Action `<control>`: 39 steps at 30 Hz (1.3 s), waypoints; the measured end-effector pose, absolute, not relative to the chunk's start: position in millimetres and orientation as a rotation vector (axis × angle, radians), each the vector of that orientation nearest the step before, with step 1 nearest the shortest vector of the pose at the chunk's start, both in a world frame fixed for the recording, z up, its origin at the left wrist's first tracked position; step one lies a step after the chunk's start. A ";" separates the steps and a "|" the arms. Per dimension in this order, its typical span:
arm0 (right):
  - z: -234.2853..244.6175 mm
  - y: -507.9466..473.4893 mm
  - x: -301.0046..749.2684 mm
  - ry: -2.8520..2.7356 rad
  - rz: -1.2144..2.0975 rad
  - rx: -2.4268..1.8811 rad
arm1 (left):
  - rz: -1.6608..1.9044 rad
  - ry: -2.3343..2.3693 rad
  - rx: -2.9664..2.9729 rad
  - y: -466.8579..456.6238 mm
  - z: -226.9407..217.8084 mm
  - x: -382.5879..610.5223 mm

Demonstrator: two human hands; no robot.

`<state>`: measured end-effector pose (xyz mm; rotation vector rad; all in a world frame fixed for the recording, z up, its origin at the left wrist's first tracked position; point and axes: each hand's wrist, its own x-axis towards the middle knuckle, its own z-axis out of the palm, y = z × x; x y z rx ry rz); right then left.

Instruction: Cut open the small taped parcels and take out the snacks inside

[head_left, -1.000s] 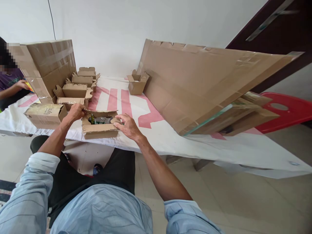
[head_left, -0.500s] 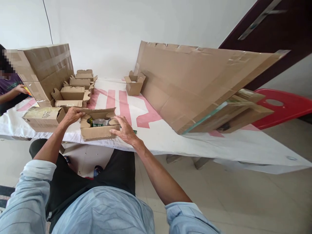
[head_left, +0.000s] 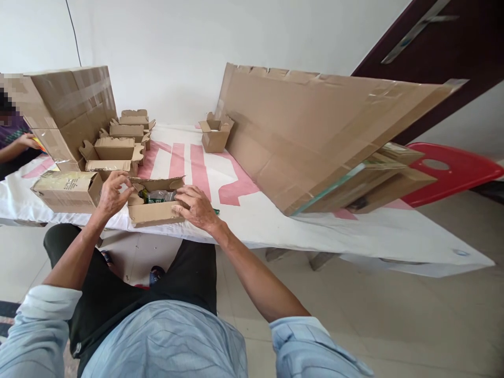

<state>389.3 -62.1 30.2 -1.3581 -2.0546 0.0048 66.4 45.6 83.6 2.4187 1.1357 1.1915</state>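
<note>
In front of me, near the table's front edge, stands a small open cardboard box (head_left: 155, 214). A clear plastic item with a green label (head_left: 157, 196), apparently a bottle, lies inside it. My right hand (head_left: 196, 208) grips the box's right end, thumb against the front wall and fingers over the end flap. At the left end, my left hand (head_left: 114, 194) is raised by the side flap, its fingers bent and apart; whether the fingertips touch the flap is hard to tell. Left of that hand lies a closed printed carton (head_left: 66, 193).
Several open small boxes (head_left: 116, 151) stand in a row beside a large taped carton (head_left: 74, 107). Another small box (head_left: 216, 139) stands by a large leaning cardboard sheet (head_left: 315, 131). A red chair (head_left: 452, 170) is at right. At far left is another person's hand (head_left: 28, 142).
My left hand has lifted off the box's left rear corner and curled its fingers nearby. My right fingers have closed further over the right end flap. The box has barely shifted.
</note>
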 end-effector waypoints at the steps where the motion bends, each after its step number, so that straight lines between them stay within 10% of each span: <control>1: 37.2 -58.5 388.0 -2.088 0.025 -1.327 | 1.115 1.131 2.474 43.0 82.3 68.0; 13: 104.4 -17.2 365.7 -2.683 0.092 -1.331 | 0.211 1.833 2.441 22.1 121.2 125.5; 28: 115.0 -26.4 396.6 -2.551 -0.320 -1.643 | 0.167 1.631 2.773 -17.6 130.0 139.4; 39: 83.6 -33.5 415.6 -2.202 0.186 -1.847 | 0.180 1.457 2.923 14.4 126.0 142.1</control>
